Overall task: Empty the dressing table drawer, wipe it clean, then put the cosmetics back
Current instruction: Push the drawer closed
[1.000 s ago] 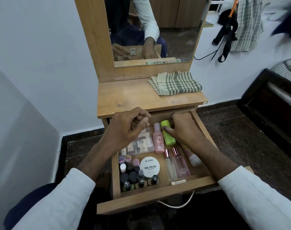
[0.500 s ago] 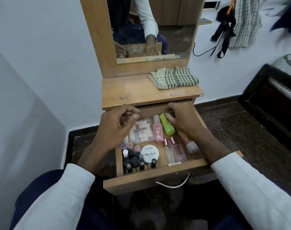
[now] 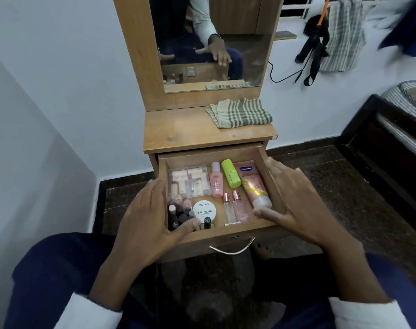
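The wooden drawer (image 3: pixel 226 232) stands pulled out and full of cosmetics: a clear box of small tubes (image 3: pixel 189 182), a pink bottle (image 3: pixel 216 181), a green bottle (image 3: pixel 230 173), a pink Vaseline tube (image 3: pixel 253 186), two small clear perfume bottles (image 3: pixel 234 207), a white round nail polish tub (image 3: pixel 204 209) and several dark nail polish bottles (image 3: pixel 178 213). My left hand (image 3: pixel 150 224) hovers with straight fingers at the drawer's left front corner. My right hand (image 3: pixel 294 203) is spread flat over the drawer's right side. Neither hand holds anything.
A folded checked cloth (image 3: pixel 240 112) lies on the dressing table top (image 3: pixel 185 131), below the mirror (image 3: pixel 211 41). A dark bed frame (image 3: pixel 387 138) stands to the right. A metal handle (image 3: pixel 231 249) hangs on the drawer front. Dark floor surrounds the table.
Both hands have drawn back out of the drawer toward me and opened flat. My right hand has left the green bottle, uncovering the Vaseline tube.
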`<move>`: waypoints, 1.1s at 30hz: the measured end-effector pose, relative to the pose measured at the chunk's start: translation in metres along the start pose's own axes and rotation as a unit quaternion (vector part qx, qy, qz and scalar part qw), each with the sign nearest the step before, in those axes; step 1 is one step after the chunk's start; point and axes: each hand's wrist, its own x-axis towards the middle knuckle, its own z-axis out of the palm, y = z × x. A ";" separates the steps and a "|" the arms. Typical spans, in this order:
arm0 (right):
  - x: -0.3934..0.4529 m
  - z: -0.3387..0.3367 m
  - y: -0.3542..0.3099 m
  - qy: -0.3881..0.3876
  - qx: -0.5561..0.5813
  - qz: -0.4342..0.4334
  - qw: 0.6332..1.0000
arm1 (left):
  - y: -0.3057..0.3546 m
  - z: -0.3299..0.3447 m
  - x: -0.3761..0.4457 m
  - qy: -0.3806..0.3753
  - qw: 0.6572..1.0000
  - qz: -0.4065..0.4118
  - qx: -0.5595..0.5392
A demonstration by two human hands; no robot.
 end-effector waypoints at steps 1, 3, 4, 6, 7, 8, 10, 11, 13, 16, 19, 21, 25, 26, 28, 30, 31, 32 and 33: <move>-0.005 0.001 0.006 -0.025 -0.030 0.006 0.999 | 0.000 0.002 -0.005 -0.014 1.000 -0.017 0.002; -0.007 0.002 0.017 -0.080 -0.067 0.026 0.994 | 0.000 0.007 -0.010 -0.037 0.999 -0.034 0.002; -0.006 0.005 0.021 -0.109 -0.078 0.035 0.990 | -0.001 0.010 -0.011 -0.046 0.998 -0.035 0.002; -0.004 0.014 0.027 -0.157 -0.092 0.047 0.982 | -0.002 0.015 -0.011 -0.057 0.998 -0.037 -0.004; -0.003 0.020 0.029 -0.170 -0.101 0.049 0.979 | -0.002 0.017 -0.010 -0.060 0.997 -0.038 -0.003; -0.003 0.024 0.032 -0.176 -0.109 0.051 0.977 | -0.003 0.018 -0.010 -0.065 0.997 -0.037 0.002; -0.002 0.028 0.034 -0.174 -0.110 0.053 0.977 | -0.003 0.018 -0.009 -0.073 0.997 -0.030 0.009; -0.002 0.029 0.033 -0.172 -0.106 0.054 0.978 | -0.003 0.018 -0.009 -0.074 0.997 -0.028 0.007; -0.001 0.027 0.031 -0.172 -0.105 0.055 0.978 | -0.004 0.017 -0.009 -0.075 0.997 -0.024 0.009; -0.002 0.027 0.029 -0.175 -0.117 0.055 0.976 | -0.003 0.017 -0.009 -0.074 0.997 -0.018 0.021; -0.001 0.026 0.026 -0.177 -0.120 0.060 0.975 | -0.002 0.017 -0.010 -0.072 0.997 -0.014 0.032; 0.000 0.026 0.025 -0.178 -0.124 0.060 0.974 | -0.003 0.017 -0.009 -0.067 0.997 -0.010 0.034; 0.004 0.026 0.025 -0.179 -0.122 0.055 0.975 | -0.005 0.018 -0.003 -0.056 0.998 -0.006 0.026; 0.007 0.025 0.025 -0.176 -0.120 0.055 0.975 | -0.006 0.018 -0.001 -0.053 0.998 -0.004 0.025; 0.013 0.023 0.025 -0.172 -0.117 0.056 0.977 | -0.006 0.018 0.004 -0.046 0.999 0.002 0.023; 0.020 0.021 0.023 -0.167 -0.110 0.060 0.978 | -0.007 0.015 0.011 -0.030 0.999 0.012 0.020; 0.023 0.021 0.021 -0.161 -0.102 0.061 0.980 | -0.007 0.013 0.015 -0.021 0.999 0.021 0.021; 0.027 0.020 0.020 -0.150 -0.095 0.061 0.982 | -0.008 0.011 0.019 -0.009 0.999 0.032 0.025; 0.031 0.019 0.019 -0.135 -0.090 0.058 0.985 | -0.009 0.010 0.023 0.003 0.999 0.042 0.030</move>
